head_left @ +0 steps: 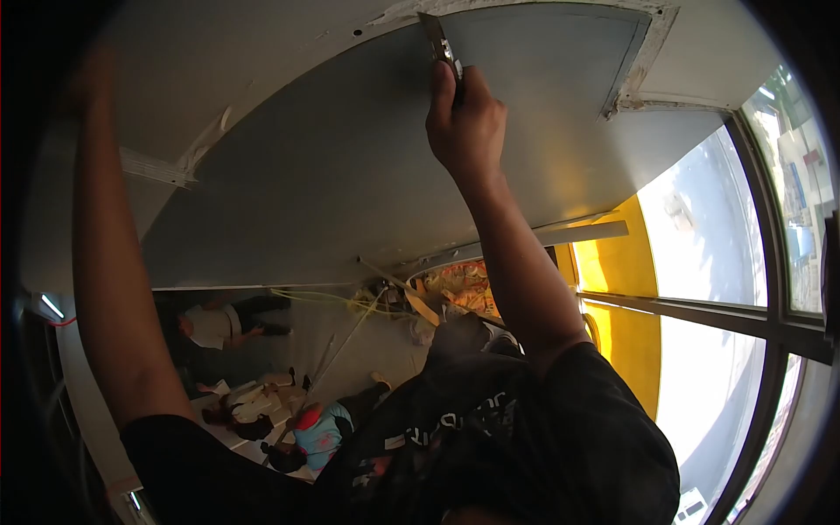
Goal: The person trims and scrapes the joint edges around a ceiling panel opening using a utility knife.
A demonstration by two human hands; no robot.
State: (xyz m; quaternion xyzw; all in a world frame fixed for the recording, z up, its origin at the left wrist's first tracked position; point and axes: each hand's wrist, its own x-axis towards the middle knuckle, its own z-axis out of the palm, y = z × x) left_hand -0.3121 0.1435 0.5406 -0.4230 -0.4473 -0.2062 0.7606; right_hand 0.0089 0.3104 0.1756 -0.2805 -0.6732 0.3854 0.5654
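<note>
My right hand [468, 122] is closed around a utility knife [444, 51], its thumb lying along the handle. The knife's blade points up and meets the curved top edge of a large grey panel [332, 157]. Along that edge runs a strip of whitish, rough joint material [525, 4] on the pale ceiling surface [262, 48]. My left hand [92, 79] is raised at the far upper left near the pale surface. It is dark and blurred there, so its fingers cannot be made out.
Several people, among them a person in a blue top [324, 433], are on the floor below. Orange bags [468, 284], a yellow-green cable [324, 297] and long strips lie beneath the panel. Framed windows [709, 227] and a yellow wall [621, 350] stand at the right.
</note>
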